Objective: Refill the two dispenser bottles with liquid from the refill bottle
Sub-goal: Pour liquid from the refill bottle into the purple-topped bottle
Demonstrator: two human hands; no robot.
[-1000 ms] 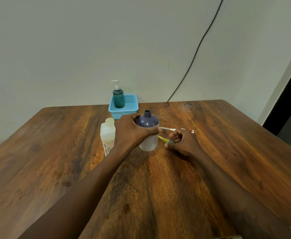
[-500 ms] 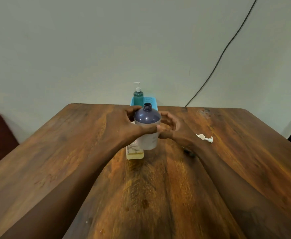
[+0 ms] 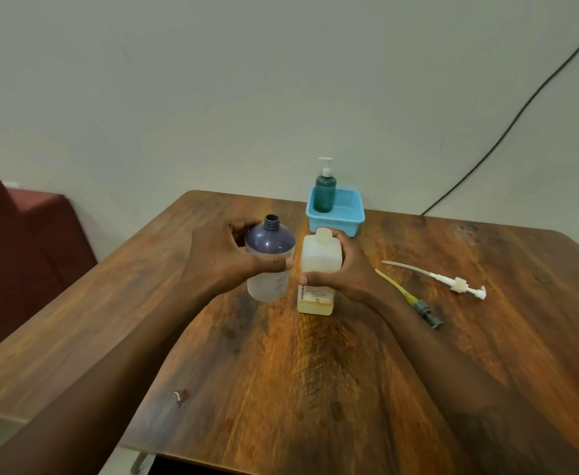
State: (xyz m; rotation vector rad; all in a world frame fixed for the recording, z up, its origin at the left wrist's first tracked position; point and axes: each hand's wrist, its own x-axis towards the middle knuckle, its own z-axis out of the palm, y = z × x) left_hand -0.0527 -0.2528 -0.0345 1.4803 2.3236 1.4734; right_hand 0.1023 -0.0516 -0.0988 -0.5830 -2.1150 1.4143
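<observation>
Fingers (image 3: 274, 264) of the left hand (image 3: 226, 262) curl round the open-necked purple dispenser bottle (image 3: 270, 241). The right hand (image 3: 346, 272) grips the capped refill bottle (image 3: 319, 255) just beside it, and both stand toward the far edge of the bench (image 3: 315, 371). The green dispenser bottle (image 3: 324, 193), pump on, sits in a blue basket (image 3: 346, 217) at that edge. The purple neck is narrow, so a hasty pour would likely spill. The refill's low yellow liquid may not serve two. Its label reads "BIOCHE…"; the rest is illegible.
</observation>
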